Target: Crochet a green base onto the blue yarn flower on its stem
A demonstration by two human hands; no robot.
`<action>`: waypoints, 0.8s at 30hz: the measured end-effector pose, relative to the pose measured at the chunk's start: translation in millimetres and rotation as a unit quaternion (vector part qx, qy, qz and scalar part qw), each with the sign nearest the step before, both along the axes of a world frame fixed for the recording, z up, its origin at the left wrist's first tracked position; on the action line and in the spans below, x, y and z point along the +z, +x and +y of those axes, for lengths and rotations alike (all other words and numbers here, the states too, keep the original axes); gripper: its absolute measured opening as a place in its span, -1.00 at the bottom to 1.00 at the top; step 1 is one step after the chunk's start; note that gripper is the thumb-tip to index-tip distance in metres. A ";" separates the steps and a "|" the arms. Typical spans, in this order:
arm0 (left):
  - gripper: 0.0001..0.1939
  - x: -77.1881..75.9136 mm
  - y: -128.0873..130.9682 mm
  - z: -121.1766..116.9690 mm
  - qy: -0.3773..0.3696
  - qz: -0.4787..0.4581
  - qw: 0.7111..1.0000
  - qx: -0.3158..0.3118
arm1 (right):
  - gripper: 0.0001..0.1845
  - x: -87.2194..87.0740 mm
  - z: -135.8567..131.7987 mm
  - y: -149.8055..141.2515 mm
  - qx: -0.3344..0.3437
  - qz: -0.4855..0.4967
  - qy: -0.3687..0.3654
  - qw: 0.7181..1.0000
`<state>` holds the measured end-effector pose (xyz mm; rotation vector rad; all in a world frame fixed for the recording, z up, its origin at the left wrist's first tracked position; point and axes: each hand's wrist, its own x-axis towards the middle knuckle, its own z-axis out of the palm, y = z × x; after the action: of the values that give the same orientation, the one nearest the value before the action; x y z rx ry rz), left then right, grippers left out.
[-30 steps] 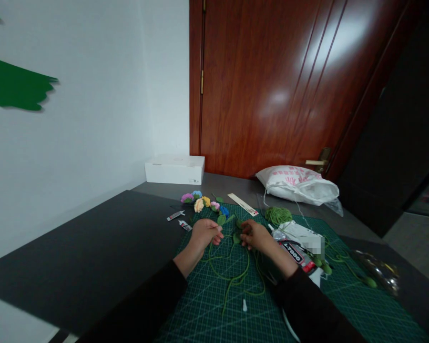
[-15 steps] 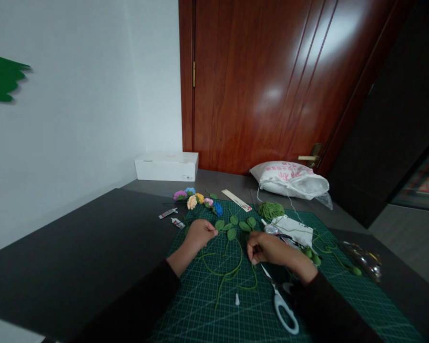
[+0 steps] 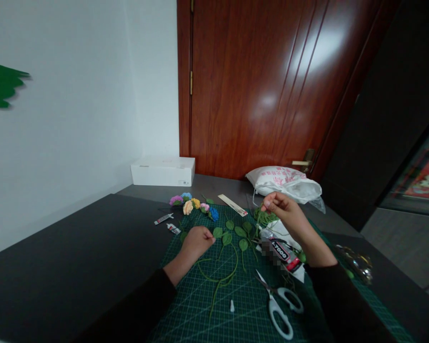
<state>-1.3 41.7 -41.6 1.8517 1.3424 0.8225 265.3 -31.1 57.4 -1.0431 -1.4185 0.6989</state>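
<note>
My left hand [image 3: 196, 243] rests low on the green cutting mat [image 3: 186, 295], fingertips pinched on the end of a green crocheted leaf stem [image 3: 227, 238]. That stem's long green tail curves down across the mat. My right hand [image 3: 284, 212] is raised near the far edge of the mat, finger and thumb pinched on a thin green strand. Just below those fingers lies a ball of green yarn [image 3: 265, 218], partly hidden by them. Nearer my right wrist lies a glue tube labelled 7000 [image 3: 280, 252].
Crocheted flowers [image 3: 190, 203] lie beyond the mat, with small glue tubes [image 3: 163, 219] beside them. White-handled scissors [image 3: 277, 307] lie near my right arm, and a ruler [image 3: 232, 205] lies at the far edge. A white sack [image 3: 284, 183] and white box [image 3: 162, 171] stand by a wooden door.
My right hand has risen off the mat and moved away from me toward the yarn ball, uncovering the glue tube. My left hand has barely moved.
</note>
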 end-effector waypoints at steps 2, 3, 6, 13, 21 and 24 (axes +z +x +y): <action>-0.87 1.5 0.0 0.0 0.002 0.020 1.000 -0.006 | -0.65 11.6 0.4 -4.6 0.007 0.063 0.037 0.997; -0.88 1.7 0.0 0.1 0.003 0.029 1.000 -0.009 | -0.68 18.2 0.0 -6.9 0.015 0.096 0.057 0.994; -0.88 1.3 0.5 0.4 0.008 0.050 0.999 -0.011 | -0.74 44.5 -4.8 -12.8 0.025 0.161 0.128 0.978; -0.91 3.0 1.6 -1.5 0.037 0.106 0.993 -0.035 | -0.87 100.4 -27.0 -34.8 0.140 0.067 0.182 0.971; -0.88 10.3 -0.8 -13.9 0.118 0.174 0.975 -0.078 | -0.83 -9.3 -1.7 5.6 -0.081 -0.414 -0.114 0.900; -0.85 15.8 -0.7 -18.8 0.149 0.180 0.970 -0.070 | -0.62 -49.3 -7.7 27.2 -0.095 -0.450 -0.167 0.872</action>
<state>-2.1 22.9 -25.8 2.3925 1.3362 0.6625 292.5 -38.7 8.2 -1.9105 -1.9688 0.3003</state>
